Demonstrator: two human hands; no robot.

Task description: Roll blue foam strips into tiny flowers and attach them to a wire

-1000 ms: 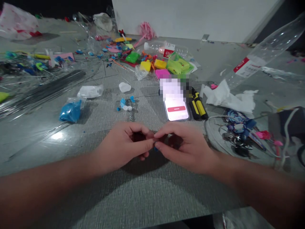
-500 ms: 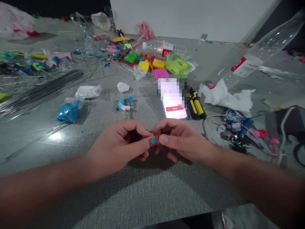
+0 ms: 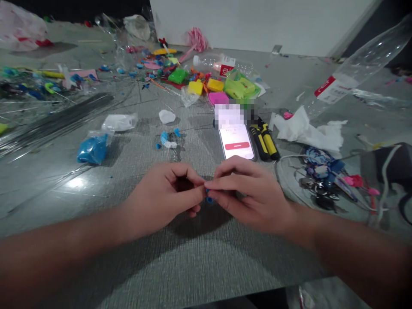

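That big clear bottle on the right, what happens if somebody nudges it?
The clear plastic bottle looks empty, so it is probably very light. It lies on its side, round-bodied, so a nudge would likely roll it. Its see-through walls look thin and may dent under a firm squeeze.

1 head-worn camera looks forward and down, close over left hand [image 3: 164, 198], right hand [image 3: 255, 198] and table [image 3: 206, 266].

The left hand [image 3: 164, 197] and right hand [image 3: 254, 195] are bare. The unsleeved left forearm [image 3: 64, 244] enters at eight o'clock and the right forearm [image 3: 354, 253] at four.
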